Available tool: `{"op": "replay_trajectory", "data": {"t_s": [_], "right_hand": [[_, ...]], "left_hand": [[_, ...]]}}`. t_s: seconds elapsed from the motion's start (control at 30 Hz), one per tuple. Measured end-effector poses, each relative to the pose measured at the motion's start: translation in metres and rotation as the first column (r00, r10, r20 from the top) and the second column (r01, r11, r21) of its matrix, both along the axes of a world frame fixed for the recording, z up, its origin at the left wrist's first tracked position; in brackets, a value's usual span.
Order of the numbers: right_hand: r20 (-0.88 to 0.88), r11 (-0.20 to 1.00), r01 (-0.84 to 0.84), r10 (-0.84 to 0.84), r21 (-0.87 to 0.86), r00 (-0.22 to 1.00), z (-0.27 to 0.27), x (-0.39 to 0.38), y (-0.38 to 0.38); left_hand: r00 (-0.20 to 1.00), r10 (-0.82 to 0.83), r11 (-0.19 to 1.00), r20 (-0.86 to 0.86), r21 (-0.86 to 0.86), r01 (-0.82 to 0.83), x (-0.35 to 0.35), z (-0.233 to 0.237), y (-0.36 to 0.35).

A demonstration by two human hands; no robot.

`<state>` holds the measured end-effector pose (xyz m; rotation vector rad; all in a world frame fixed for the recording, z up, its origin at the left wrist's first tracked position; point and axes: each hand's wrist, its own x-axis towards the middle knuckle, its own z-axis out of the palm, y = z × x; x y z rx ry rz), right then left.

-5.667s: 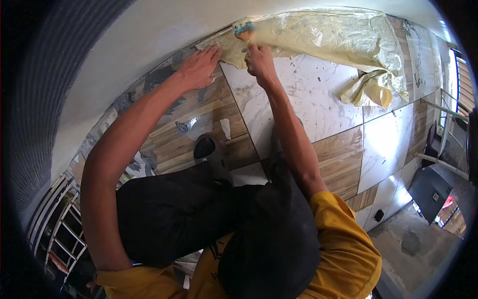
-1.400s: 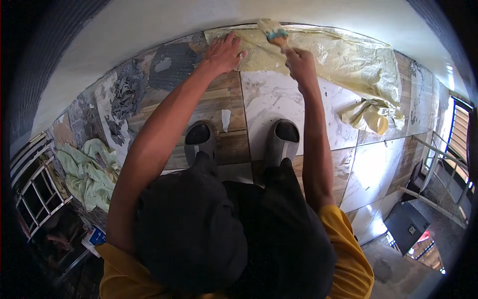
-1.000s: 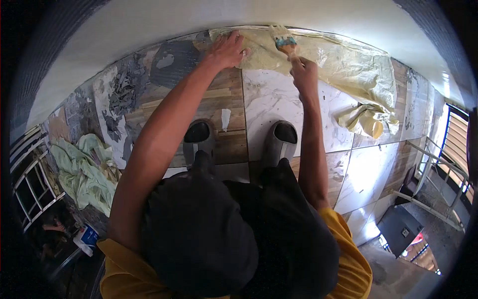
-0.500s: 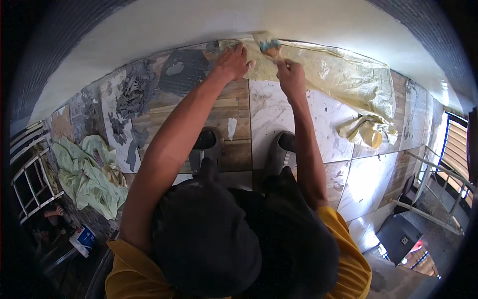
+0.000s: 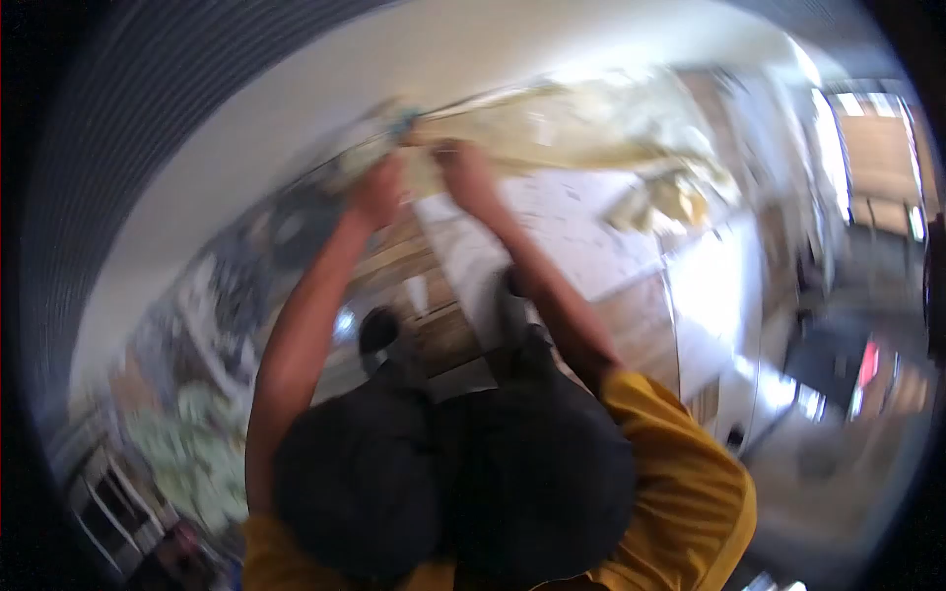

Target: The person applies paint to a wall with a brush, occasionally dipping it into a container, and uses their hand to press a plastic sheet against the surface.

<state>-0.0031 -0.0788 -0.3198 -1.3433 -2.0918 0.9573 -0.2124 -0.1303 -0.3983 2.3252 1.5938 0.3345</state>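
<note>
The view is smeared by motion. My right hand (image 5: 461,172) is closed around the handle of a paintbrush (image 5: 404,125) with a teal band. The brush head is near the line where the pale wall (image 5: 296,108) meets the floor. To its left, my left hand (image 5: 377,189) rests at the end of a yellowish plastic sheet (image 5: 512,128), its thumb apart from the blurred fingers. The sheet runs right along the foot of the wall and ends in a crumpled bunch (image 5: 670,202) on the tiles.
Pale green crumpled sheeting (image 5: 187,453) lies on the left, near a metal frame (image 5: 113,502). The tiled floor (image 5: 581,227) mixes white and wood-patterned pieces. A dark boxy object (image 5: 826,355) stands at the right, below a bright window (image 5: 872,148).
The camera view has turned and blurred, so the floor and wall appear tilted. The brush appears further left in view, in front of my left hand, still held by my right hand.
</note>
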Motion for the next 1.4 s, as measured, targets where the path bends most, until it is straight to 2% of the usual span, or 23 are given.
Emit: {"op": "replay_trajectory", "data": {"t_s": [0.03,0.07,0.1,0.17,0.23,0.3,0.33,0.37,0.4,0.43,0.5,0.57,0.77,0.87,0.93,1.03,1.17,1.23,1.27,1.3,1.33,1.37,1.4], "right_hand": [[-0.202,0.989,0.135,-0.121,0.057,0.972,0.027,-0.004,-0.007],[-0.238,0.997,0.062,-0.073,-0.055,0.969,0.045,-0.001,-0.004],[-0.279,0.989,0.070,-0.104,-0.131,0.954,0.076,0.017,-0.010],[-0.324,0.973,0.110,-0.172,-0.203,0.930,0.098,0.056,-0.035],[-0.564,0.930,0.292,-0.367,-0.221,0.740,0.096,0.115,-0.060],[-0.464,0.854,0.479,-0.515,-0.202,0.721,0.091,0.196,-0.077],[-0.321,0.768,0.588,-0.641,-0.255,0.698,0.092,0.240,-0.084],[-0.060,0.667,0.727,-0.742,-0.161,0.668,0.101,0.278,-0.092],[-0.062,0.619,0.784,-0.785,-0.046,0.616,0.084,0.319,-0.100],[0.010,0.571,0.820,-0.821,0.047,0.571,0.094,0.346,-0.100],[0.375,0.579,0.789,-0.791,0.205,0.483,0.096,0.401,-0.103],[0.424,0.634,0.672,-0.767,0.383,0.482,0.086,0.433,-0.095],[0.494,0.687,0.675,-0.700,0.269,0.516,0.061,0.468,-0.056],[0.520,0.683,0.690,-0.691,0.241,0.502,0.054,0.471,-0.047],[0.486,0.622,0.765,-0.728,0.169,0.485,0.055,0.471,-0.046],[0.409,0.574,0.803,-0.778,0.159,0.476,0.050,0.474,-0.053],[0.397,0.589,0.781,-0.781,0.210,0.482,0.042,0.478,-0.060],[0.365,0.501,0.862,-0.820,0.081,0.442,0.046,0.479,-0.068],[0.250,0.480,0.874,-0.858,0.077,0.449,0.040,0.483,-0.076],[0.248,0.480,0.874,-0.859,0.080,0.449,0.035,0.487,-0.084],[0.010,0.367,0.899,-0.925,-0.238,0.380,0.030,0.492,-0.091],[-0.188,0.290,0.786,-0.957,-0.546,0.222,0.024,0.498,-0.096],[-0.306,0.325,0.679,-0.940,-0.659,0.153,0.017,0.503,-0.101]], "left_hand": [[0.990,-0.123,0.973,-0.063,0.191,0.132,-0.005,-0.014,0.004],[0.968,-0.243,0.911,-0.065,0.328,0.251,-0.005,-0.004,0.005],[0.966,-0.207,0.939,-0.154,0.246,0.240,-0.010,-0.012,-0.002],[0.995,-0.028,0.995,-0.097,-0.094,0.019,0.017,0.034,-0.005],[0.993,-0.048,0.993,-0.104,-0.114,0.037,0.015,0.024,-0.006],[0.992,-0.033,0.992,-0.125,-0.125,0.017,0.016,0.027,0.005],[0.989,-0.002,0.985,-0.150,-0.173,-0.024,0.021,0.036,0.008],[0.984,0.029,0.974,-0.174,-0.215,-0.067,0.023,0.040,0.008],[0.983,0.018,0.973,-0.181,-0.223,-0.059,0.025,0.041,0.010],[0.981,0.030,0.981,-0.193,-0.182,-0.066,0.026,0.041,0.011],[0.977,0.035,0.987,-0.210,-0.146,-0.067,0.026,0.039,0.012],[0.976,0.015,0.989,-0.218,-0.139,-0.046,0.023,0.035,0.011],[0.965,0.037,0.980,-0.259,-0.181,-0.086,0.030,0.040,0.010],[0.955,0.003,0.979,-0.298,-0.196,-0.064,0.030,0.041,0.008],[0.952,0.004,0.971,-0.307,-0.225,-0.077,0.031,0.045,0.008],[0.946,-0.019,0.966,-0.324,-0.249,-0.065,0.027,0.046,0.008],[0.937,-0.039,0.963,-0.347,-0.262,-0.057,0.028,0.045,0.006],[0.931,-0.042,0.960,-0.363,-0.271,-0.062,0.026,0.046,0.007],[0.926,-0.049,0.957,-0.375,-0.283,-0.064,0.026,0.047,0.006],[0.926,-0.047,0.958,-0.373,-0.280,-0.064,0.025,0.047,0.006],[0.926,-0.044,0.958,-0.374,-0.278,-0.067,0.023,0.047,0.004],[0.927,-0.039,0.958,-0.373,-0.277,-0.071,0.024,0.047,0.003],[0.929,-0.035,0.959,-0.370,-0.273,-0.072,0.025,0.047,0.003]]}}
